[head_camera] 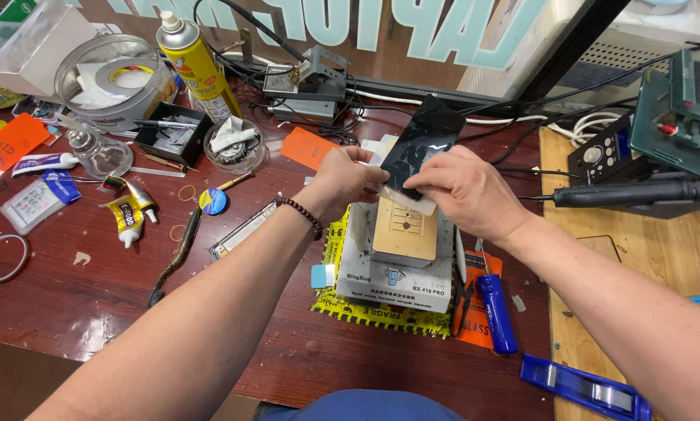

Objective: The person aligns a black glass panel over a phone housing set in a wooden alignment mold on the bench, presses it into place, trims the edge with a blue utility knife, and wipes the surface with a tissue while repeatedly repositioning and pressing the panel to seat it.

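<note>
Both hands close on one dark phone panel [420,148], tilted above the grey heating block [401,257]. The left hand [342,181] pinches the panel's near left edge; the right hand [463,191] clamps its lower right corner, both grips tight. The block sits at the middle of the red tabletop [69,296]. A blue screwdriver [496,312] lies just right of the block, tubes of glue [128,214] well left. Bare tabletop lies open toward the near left edge.
</note>
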A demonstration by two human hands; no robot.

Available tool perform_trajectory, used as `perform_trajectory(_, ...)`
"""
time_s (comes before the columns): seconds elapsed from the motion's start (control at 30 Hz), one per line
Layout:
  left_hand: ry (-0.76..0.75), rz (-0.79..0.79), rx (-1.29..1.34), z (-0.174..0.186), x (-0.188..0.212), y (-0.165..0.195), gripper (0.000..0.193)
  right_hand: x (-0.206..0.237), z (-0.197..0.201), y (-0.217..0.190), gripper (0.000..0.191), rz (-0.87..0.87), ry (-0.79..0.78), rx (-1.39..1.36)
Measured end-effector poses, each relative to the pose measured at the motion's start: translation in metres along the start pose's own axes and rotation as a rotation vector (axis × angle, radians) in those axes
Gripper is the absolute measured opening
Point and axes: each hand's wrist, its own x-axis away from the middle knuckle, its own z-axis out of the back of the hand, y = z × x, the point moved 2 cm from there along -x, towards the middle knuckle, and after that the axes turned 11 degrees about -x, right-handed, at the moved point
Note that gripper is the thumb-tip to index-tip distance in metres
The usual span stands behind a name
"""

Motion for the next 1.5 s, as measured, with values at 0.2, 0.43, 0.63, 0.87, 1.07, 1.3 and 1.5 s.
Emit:
perform_trajectory(0.2, -0.002, 0.002, 0.026, 0.001, -0.002, -0.002, 0.029, -0.006, -0.009, -0.001, 0.022, 0.006, -0.04, 0.078)
perform_trajectory(0.43, -0.005, 0.003, 0.033, 0.0, -0.005, -0.005, 0.03, 0.009, -0.004, -0.004, 0.024, -0.023, -0.035, 0.084)
perform_trajectory(0.63, 0.004, 0.008, 0.02, -0.001, -0.005, -0.005, 0.031, 0.007, 0.004, -0.001, 0.015, -0.041, -0.028, 0.019)
perform_trajectory(0.87, 0.005, 0.004, 0.014, -0.001, -0.001, -0.002, 0.031, -0.015, -0.012, 0.0, 0.017, -0.002, -0.04, 0.065)
perform_trajectory(1.07, 0.007, 0.005, 0.012, -0.001, -0.001, -0.001, 0.031, -0.012, -0.014, 0.001, 0.021, 0.015, -0.078, 0.116)
perform_trajectory(1.3, -0.002, 0.0, 0.036, -0.002, -0.004, -0.005, 0.029, -0.006, -0.003, 0.0, 0.017, 0.079, -0.107, 0.079)
perform_trajectory(1.5, -0.002, -0.002, 0.021, -0.002, -0.005, -0.005, 0.03, -0.015, 0.0, -0.003, 0.015, -0.01, -0.07, 0.069)
